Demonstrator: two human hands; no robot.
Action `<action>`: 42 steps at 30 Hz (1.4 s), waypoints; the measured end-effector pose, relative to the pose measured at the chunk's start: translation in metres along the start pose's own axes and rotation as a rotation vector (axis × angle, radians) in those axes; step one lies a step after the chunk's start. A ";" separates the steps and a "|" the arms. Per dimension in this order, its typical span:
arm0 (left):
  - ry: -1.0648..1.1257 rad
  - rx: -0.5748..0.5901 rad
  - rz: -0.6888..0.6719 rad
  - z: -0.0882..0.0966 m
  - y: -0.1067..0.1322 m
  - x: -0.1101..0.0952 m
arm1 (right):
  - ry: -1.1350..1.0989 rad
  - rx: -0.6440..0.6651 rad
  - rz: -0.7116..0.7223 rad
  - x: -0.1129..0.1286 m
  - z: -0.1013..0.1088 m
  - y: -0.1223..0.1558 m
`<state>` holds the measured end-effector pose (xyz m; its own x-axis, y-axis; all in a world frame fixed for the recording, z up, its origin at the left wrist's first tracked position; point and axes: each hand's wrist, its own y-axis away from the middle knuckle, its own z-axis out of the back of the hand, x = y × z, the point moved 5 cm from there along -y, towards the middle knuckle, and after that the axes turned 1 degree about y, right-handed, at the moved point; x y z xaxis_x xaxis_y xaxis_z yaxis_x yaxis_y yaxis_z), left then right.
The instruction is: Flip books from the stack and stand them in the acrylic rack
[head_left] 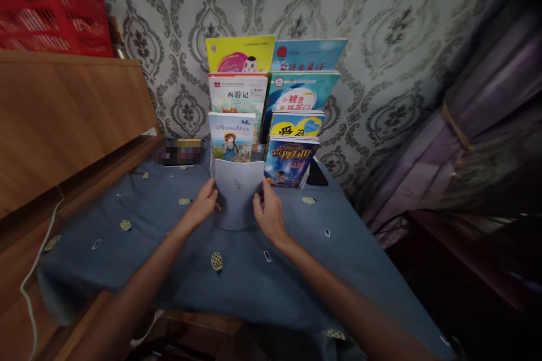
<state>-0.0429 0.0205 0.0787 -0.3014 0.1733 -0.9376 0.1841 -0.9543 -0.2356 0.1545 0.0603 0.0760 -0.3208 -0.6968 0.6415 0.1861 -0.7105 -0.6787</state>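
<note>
A thin book with a plain pale cover (237, 197) stands upright and slightly bowed between my two hands. At its left edge, my left hand (204, 202) is closed with the thumb on the front. My right hand (269, 208) grips the opposite edge, its fingertips partly behind the book. Just behind stands a white book with a drawn girl on it (232, 141), its lower part covered by the pale one. Right of that is a dark blue book with gold lettering (290, 161). Further back, more books rise in two columns, among them a yellow one (241, 53) and a light blue one (309, 55).
A blue patterned cloth (139, 259) covers the table. Behind the books is a patterned wall (381, 22). At left, a red plastic basket (55, 8) sits on a wooden cabinet (68, 124). A dark flat object (317, 174) lies right of the books; a purple curtain (427, 169) hangs beyond.
</note>
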 end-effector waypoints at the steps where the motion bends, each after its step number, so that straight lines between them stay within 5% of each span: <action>1: 0.011 -0.010 0.009 0.000 -0.004 0.001 | -0.014 -0.007 0.001 -0.001 -0.005 -0.003; 12: -0.101 -0.353 -0.289 0.005 -0.062 -0.028 | -0.027 -0.188 0.055 -0.003 -0.051 -0.052; 23: 0.199 -0.537 -0.534 0.048 -0.113 -0.092 | -0.067 -0.222 0.229 0.062 -0.017 -0.122; 33: 0.223 -0.434 -0.489 0.035 -0.144 -0.065 | -0.069 -0.110 0.220 0.012 -0.026 -0.147; 42: 0.294 -0.436 -0.518 0.039 -0.154 -0.049 | -0.001 0.000 0.229 0.007 -0.027 -0.149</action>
<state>-0.0926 0.1497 0.1711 -0.1984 0.6920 -0.6941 0.4602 -0.5595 -0.6894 0.0997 0.1642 0.1720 -0.2695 -0.8400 0.4708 0.2544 -0.5337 -0.8065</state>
